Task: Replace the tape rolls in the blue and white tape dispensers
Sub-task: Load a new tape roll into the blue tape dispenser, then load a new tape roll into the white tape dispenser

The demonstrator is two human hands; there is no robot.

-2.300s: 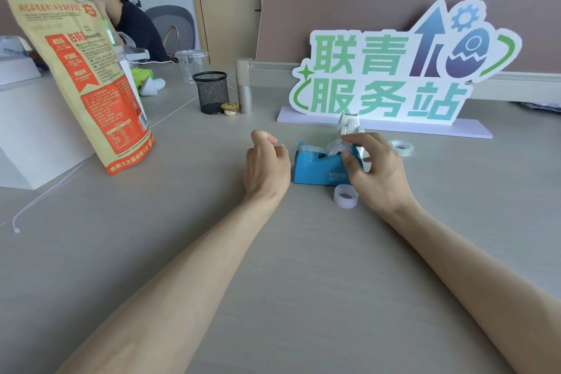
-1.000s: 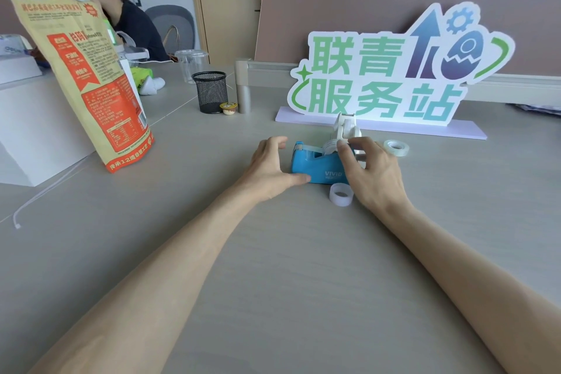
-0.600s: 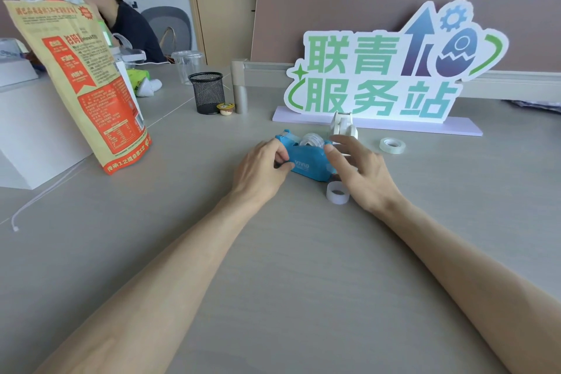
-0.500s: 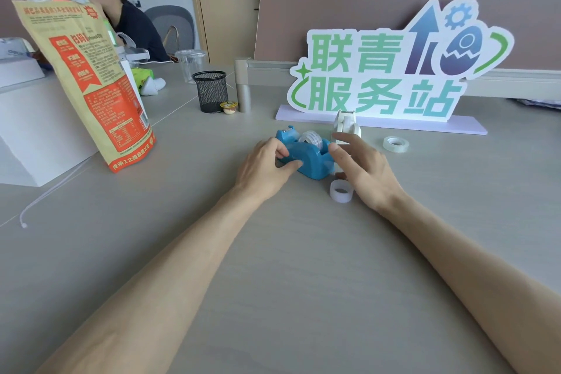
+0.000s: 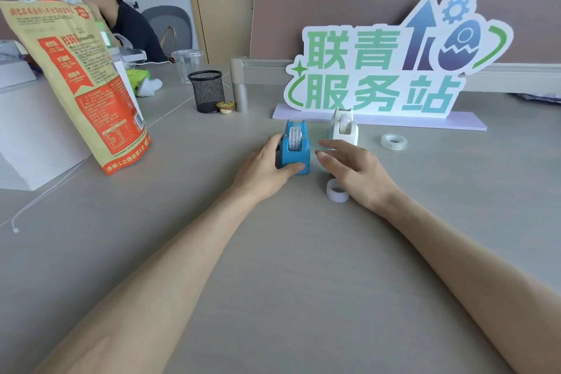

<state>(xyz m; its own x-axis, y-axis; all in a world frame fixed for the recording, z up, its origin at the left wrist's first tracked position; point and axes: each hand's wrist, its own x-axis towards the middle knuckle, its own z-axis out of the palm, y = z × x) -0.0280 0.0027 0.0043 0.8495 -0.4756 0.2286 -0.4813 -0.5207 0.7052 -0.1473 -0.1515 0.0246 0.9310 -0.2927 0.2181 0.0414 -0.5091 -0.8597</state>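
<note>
The blue tape dispenser (image 5: 295, 147) stands on the desk with its length pointing away from me, a tape roll seated in it. My left hand (image 5: 263, 169) grips its near end, thumb across the front. My right hand (image 5: 352, 171) hovers just right of the dispenser with fingers spread, holding nothing. The white tape dispenser (image 5: 343, 127) stands behind my right fingers, in front of the sign. A small tape roll (image 5: 336, 190) lies on the desk under my right palm's edge. A clear tape roll (image 5: 393, 141) lies flat farther right.
A large cut-out sign (image 5: 391, 64) on a flat base stands behind the dispensers. A tall orange and yellow bag (image 5: 82, 85) stands at left. A black mesh pen cup (image 5: 206, 91) and a small pudding cup (image 5: 225, 106) sit behind. A person sits at the far left.
My left hand has turned the blue dispenser from sideways to end-on. My right hand has let go of it and opened beside it.
</note>
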